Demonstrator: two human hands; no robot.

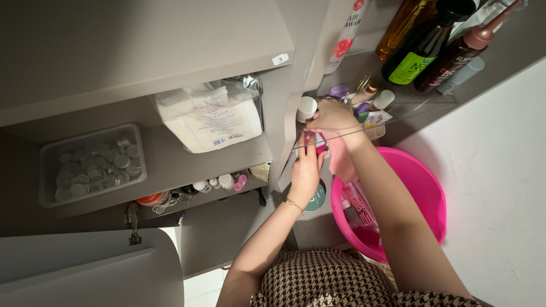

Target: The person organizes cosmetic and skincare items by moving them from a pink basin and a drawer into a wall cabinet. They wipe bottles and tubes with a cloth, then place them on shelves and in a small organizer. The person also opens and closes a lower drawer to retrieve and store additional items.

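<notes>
My left hand (306, 169) reaches up to the edge of a glass shelf (398, 116) and grips a small pink object (316, 142). Over the same shelf my right hand (334, 116) presses a pink cloth (341, 158), which hangs down beside my forearm. Small jars and bottles (307, 108) stand on the glass around the right hand. A gold bracelet sits on my left wrist.
A pink plastic basin (424, 193) with packets in it stands below the shelf. Tall bottles (424, 48) line an upper shelf. To the left, grey cabinet shelves hold a bag of white pads (213, 116), a clear box of round pads (94, 165) and small containers (219, 182). An open cabinet door (85, 273) is at lower left.
</notes>
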